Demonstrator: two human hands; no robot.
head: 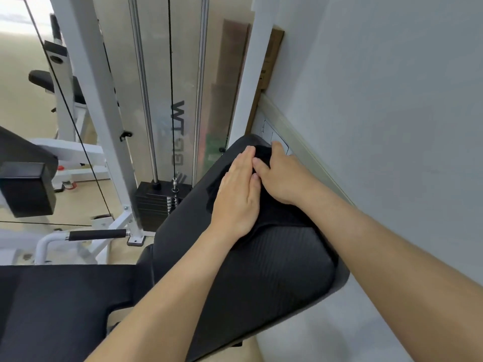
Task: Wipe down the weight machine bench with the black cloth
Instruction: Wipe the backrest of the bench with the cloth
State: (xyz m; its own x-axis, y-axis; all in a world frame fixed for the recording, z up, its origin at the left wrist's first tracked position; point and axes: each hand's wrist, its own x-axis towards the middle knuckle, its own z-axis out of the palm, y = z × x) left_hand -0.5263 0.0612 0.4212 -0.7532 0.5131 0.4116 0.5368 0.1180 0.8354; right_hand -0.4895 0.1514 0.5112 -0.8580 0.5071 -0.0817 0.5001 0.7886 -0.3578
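The black cloth [277,212] lies spread on the far half of the black padded backrest [274,273] of the weight machine bench. My left hand [236,197] presses flat on the cloth, fingers together and pointing away from me. My right hand [282,176] lies beside it, touching it, with fingers curled into the cloth near the pad's top end. The black seat pad [60,307] is at the lower left.
A white wall [379,126] runs close along the bench's right side. The weight stack [159,199], guide rods and cable stand just left of the backrest. White frame tubes and a black-gripped handle [98,235] sit lower left. Other black pads are further left.
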